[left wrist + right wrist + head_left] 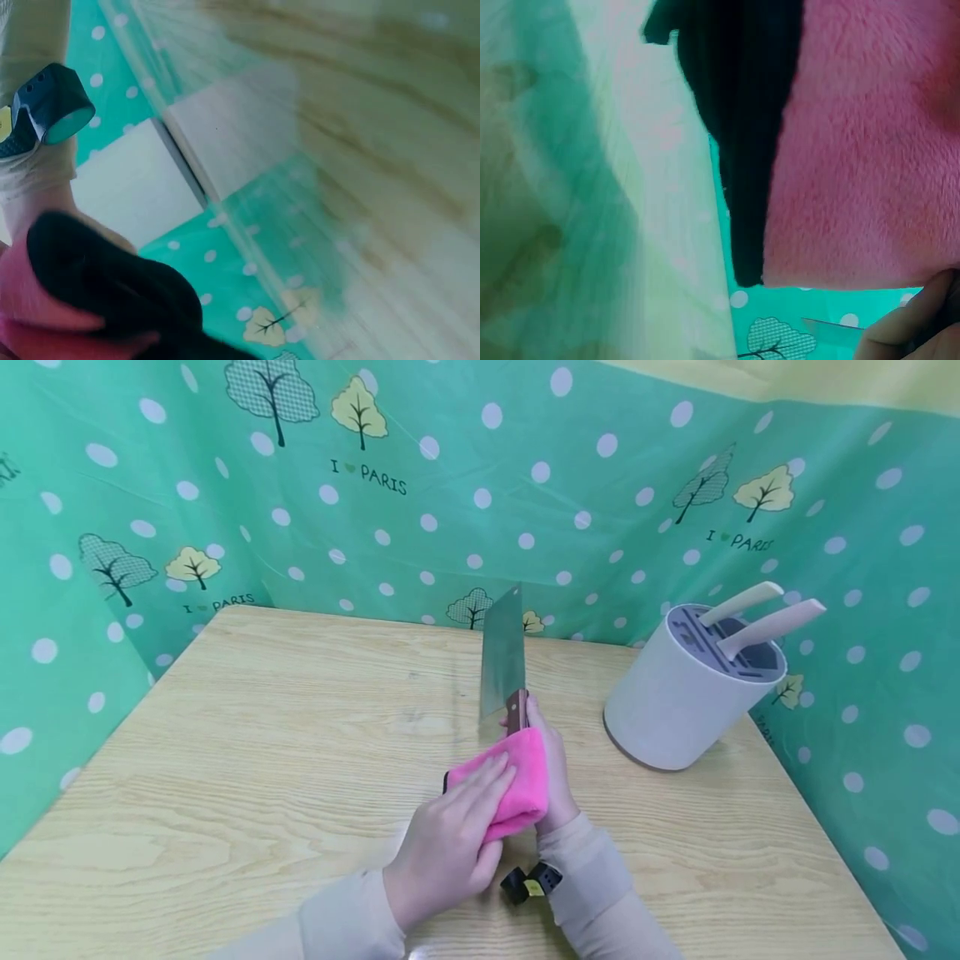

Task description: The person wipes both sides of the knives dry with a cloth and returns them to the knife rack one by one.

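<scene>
A cleaver (503,647) with a broad metal blade and a brown handle (517,710) points away from me, edge-on above the table. My right hand (553,768) grips its handle; a fingertip also shows at the lower right of the right wrist view. Over the lower handle lies a folded pink cloth (525,777) with a black edge, fuzzy in the right wrist view (862,150). With its fingers laid along the top, my left hand (450,835) holds the cloth against the handle, thumb at the cloth's lower side. The handle's end is hidden by the cloth.
A white oval knife block (675,702) stands on the right of the wooden table (225,760), with a pale-handled knife (742,603) and a pinkish-handled knife (772,628) in its slots. A green dotted curtain (420,552) hangs behind the table and along its sides.
</scene>
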A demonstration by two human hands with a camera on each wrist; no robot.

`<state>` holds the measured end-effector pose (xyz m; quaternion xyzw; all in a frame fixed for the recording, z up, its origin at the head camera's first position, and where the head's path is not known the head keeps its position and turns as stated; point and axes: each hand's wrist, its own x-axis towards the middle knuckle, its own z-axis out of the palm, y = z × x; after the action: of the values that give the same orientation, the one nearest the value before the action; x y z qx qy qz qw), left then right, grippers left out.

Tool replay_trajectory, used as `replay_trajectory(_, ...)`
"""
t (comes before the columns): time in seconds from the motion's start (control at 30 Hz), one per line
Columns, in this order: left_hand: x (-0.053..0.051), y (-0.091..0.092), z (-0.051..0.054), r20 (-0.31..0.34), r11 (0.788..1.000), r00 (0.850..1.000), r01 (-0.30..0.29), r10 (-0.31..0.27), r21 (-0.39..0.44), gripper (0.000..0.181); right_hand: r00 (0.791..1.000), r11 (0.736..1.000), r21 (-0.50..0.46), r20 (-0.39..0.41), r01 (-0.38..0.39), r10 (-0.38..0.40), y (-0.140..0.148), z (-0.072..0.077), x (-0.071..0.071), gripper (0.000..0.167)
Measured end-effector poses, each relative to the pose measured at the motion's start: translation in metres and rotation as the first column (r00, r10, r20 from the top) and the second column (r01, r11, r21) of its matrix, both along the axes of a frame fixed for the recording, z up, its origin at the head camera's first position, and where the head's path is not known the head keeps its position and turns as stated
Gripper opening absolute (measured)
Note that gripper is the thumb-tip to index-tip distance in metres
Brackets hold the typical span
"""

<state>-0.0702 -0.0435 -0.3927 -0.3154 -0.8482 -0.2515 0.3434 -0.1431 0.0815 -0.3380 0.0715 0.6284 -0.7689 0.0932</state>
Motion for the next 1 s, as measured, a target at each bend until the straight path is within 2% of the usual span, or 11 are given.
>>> replay_trajectory(0.1,-0.002,0.0,0.0,0.013,1.0,1.0,-0.002,0.002,-0.007,0.062,1.0,0.999,0.041,-0.026,0.006,-0.005,0.001,0.002,0.0,0.046)
replay_trajectory(0.37,-0.01,0.001,0.002,0.021,1.0,1.0,0.009,-0.009,0.012,0.061,0.997,0.997,0.034,-0.032,0.07,-0.069,-0.001,0.002,-0.003,0.048)
replay_trajectory(0.47,-0.013,0.0,0.004,0.023,0.999,1.0,0.013,-0.013,0.029,0.061,0.994,0.996,0.03,-0.065,0.086,-0.084,-0.003,-0.002,-0.004,0.047)
replay_trajectory(0.67,-0.019,0.0,0.012,0.054,0.998,0.999,0.002,-0.006,0.069,0.061,0.988,0.989,-0.141,-0.142,0.047,-0.067,-0.002,-0.015,-0.006,0.033)
replay_trajectory(0.73,-0.021,0.0,0.014,0.059,0.997,0.998,-0.001,-0.003,0.079,0.061,0.985,0.986,-0.164,-0.168,0.022,-0.05,-0.002,-0.019,-0.007,0.035)
replay_trajectory(1.0,-0.031,-0.002,0.017,0.055,0.995,0.998,-0.021,0.016,0.101,0.061,0.977,0.995,-0.105,-0.214,0.001,-0.023,-0.002,-0.028,-0.009,0.047)
